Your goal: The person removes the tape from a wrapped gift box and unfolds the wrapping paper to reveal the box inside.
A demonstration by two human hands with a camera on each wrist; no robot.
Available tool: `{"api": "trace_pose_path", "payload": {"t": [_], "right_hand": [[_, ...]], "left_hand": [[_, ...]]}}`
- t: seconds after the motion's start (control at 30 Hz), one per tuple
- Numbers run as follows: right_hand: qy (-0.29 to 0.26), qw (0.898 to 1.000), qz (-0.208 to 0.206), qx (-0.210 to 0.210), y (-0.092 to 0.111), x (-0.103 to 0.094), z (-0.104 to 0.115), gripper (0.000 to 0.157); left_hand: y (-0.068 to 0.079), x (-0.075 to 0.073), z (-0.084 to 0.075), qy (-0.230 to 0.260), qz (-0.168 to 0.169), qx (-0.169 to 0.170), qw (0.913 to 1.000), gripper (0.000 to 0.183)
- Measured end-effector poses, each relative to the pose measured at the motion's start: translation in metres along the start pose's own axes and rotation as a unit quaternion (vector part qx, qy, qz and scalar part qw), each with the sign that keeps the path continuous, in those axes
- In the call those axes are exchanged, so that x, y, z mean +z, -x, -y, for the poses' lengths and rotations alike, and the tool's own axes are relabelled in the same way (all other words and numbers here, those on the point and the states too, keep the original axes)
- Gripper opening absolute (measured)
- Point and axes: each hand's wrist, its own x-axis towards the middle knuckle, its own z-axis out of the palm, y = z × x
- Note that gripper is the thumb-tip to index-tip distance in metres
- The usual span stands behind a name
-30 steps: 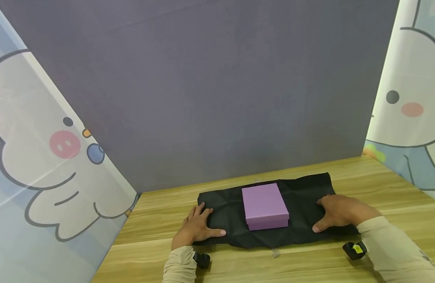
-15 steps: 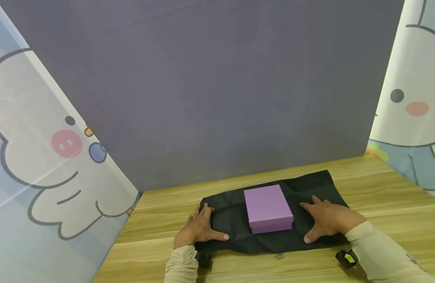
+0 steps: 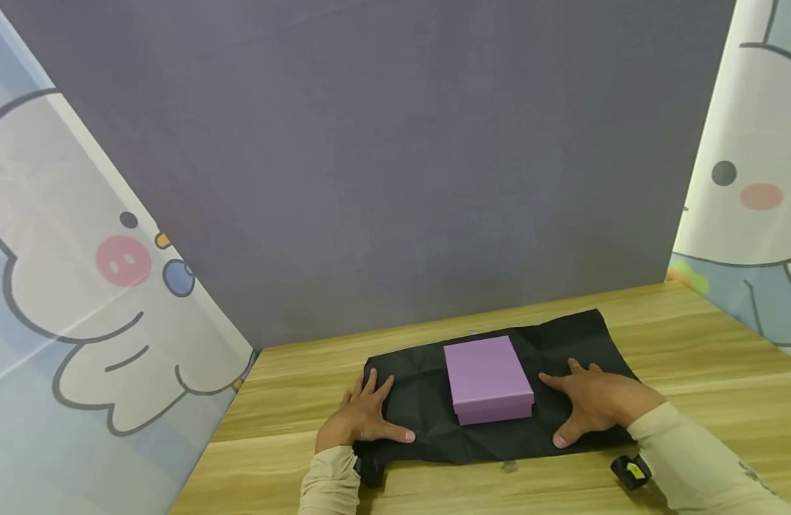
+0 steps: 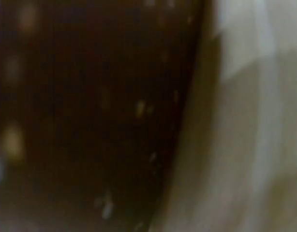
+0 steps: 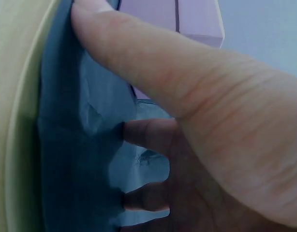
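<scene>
A purple lidded box (image 3: 488,372) sits on a creased black sheet (image 3: 421,400), which lies spread across the wooden table. My left hand (image 3: 363,417) rests on the sheet's left end, fingers spread and thumb pointing toward the box. On the right part of the sheet, my right hand (image 3: 598,400) has its fingers apart, their tips touching the sheet beside the box but not the box. The right wrist view shows the thumb (image 5: 153,63) and several fingertips against the sheet, with a box corner (image 5: 201,21) beyond. Only a blurred sleeve and darkness fill the left wrist view.
A grey wall panel (image 3: 395,179) stands at the table's back edge. Cartoon-printed curtains flank it at the left (image 3: 67,286) and right (image 3: 749,179). A small piece of tape (image 3: 509,466) is at the sheet's front edge on the wooden table (image 3: 273,408).
My right hand has slid left over the sheet, closer to the box, then nearly stopped. The left hand has barely moved; its fingers have spread a little.
</scene>
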Motion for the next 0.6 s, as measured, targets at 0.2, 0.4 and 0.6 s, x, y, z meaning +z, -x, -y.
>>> {"api": "trace_pose_path", "payload": {"t": [0.2,0.4,0.6], "right_hand": [[-0.009,1.000,0.002,0.000,0.005,0.004,-0.002,0.109],[-0.020,0.999,-0.004,-0.024,0.005,0.002,-0.002,0.095],[-0.008,0.998,-0.033,-0.058,0.007,-0.001,0.001,0.071]], "left_hand": [[0.003,-0.005,-0.011,0.031,-0.011,-0.017,0.9993,0.105],[0.007,-0.018,-0.030,0.044,-0.083,-0.009,0.9955,0.076],[0.012,-0.024,-0.039,0.016,-0.124,0.008,0.9921,0.067]]}}
